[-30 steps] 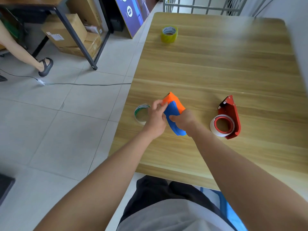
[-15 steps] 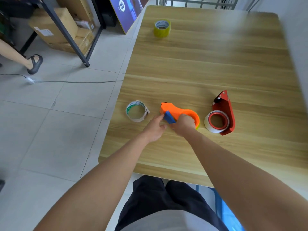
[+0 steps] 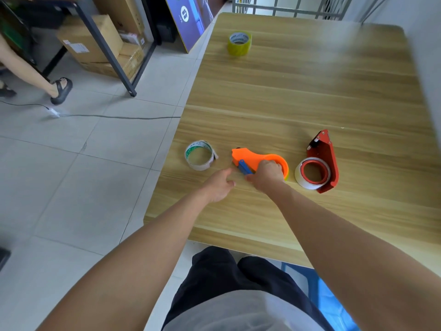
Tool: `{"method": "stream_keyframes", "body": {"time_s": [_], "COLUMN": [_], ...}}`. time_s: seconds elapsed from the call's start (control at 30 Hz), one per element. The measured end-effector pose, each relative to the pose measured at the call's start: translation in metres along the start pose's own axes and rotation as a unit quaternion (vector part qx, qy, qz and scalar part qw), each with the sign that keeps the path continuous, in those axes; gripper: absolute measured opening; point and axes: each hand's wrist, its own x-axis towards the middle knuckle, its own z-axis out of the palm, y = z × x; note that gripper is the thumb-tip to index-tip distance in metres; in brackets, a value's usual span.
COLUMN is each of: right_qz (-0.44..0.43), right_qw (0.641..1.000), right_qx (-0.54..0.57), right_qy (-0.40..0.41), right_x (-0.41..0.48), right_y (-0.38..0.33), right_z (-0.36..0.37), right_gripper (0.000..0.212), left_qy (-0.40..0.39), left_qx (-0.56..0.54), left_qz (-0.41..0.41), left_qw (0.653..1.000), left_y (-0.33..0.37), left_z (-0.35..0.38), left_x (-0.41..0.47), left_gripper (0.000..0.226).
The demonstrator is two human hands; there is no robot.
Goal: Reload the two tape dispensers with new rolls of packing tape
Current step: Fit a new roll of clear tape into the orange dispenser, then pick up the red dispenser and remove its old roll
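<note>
An orange tape dispenser [image 3: 255, 158] with a blue handle lies flat on the wooden table [image 3: 310, 91], a yellowish roll showing at its right end. My right hand [image 3: 267, 175] rests on its near side, fingers curled around the handle. My left hand [image 3: 218, 185] hovers just left of it, fingers apart, holding nothing. A nearly used-up white roll [image 3: 199, 155] with green print lies to the left. A red dispenser [image 3: 323, 161] with a white roll [image 3: 310, 174] in it lies to the right. A full yellow tape roll [image 3: 239, 43] stands at the far left of the table.
The table's left edge runs close to the white roll. On the tiled floor to the left lie a cable [image 3: 114, 116], cardboard boxes [image 3: 95, 41] under a metal-legged desk, and another person's leg [image 3: 55, 89] in a black sandal. A metal railing stands behind the table.
The orange dispenser went from being held upright in both hands to lying flat on the table. My left hand has let go and drawn back slightly; my right hand stays on it.
</note>
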Motion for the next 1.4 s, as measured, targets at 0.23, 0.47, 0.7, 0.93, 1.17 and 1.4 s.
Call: {"method": "stream_keyframes", "body": {"time_s": [0.23, 0.47, 0.7, 0.93, 1.17, 1.4], "right_qz": [-0.012, -0.101, -0.114, -0.076, 0.084, 0.307], "right_qw": [0.991, 0.921, 0.879, 0.869, 0.901, 0.948], "right_qx": [0.105, 0.334, 0.402, 0.412, 0.349, 0.055], "right_qy": [0.082, 0.175, 0.230, 0.262, 0.246, -0.061], "right_x": [-0.003, 0.006, 0.048, 0.110, 0.118, 0.087], "right_y": [-0.015, -0.049, -0.065, -0.063, 0.004, 0.091], "right_z": [-0.039, -0.110, -0.169, -0.193, -0.167, -0.122], "right_gripper": [0.052, 0.051, 0.052, 0.048, 0.037, 0.087], "left_qy": [0.162, 0.246, 0.248, 0.202, 0.020, -0.126], "left_qx": [-0.075, -0.241, -0.218, -0.181, -0.126, -0.036], "left_qz": [0.064, 0.152, 0.185, 0.181, 0.197, 0.209], "left_qw": [0.982, 0.926, 0.925, 0.945, 0.972, 0.969], "left_y": [0.017, 0.093, 0.150, 0.177, 0.190, 0.207], "left_z": [-0.039, -0.099, -0.158, -0.174, -0.100, -0.031], "left_x": [-0.002, 0.005, 0.055, 0.141, 0.170, 0.150], "left_gripper": [0.037, 0.026, 0.026, 0.029, 0.026, 0.021]}}
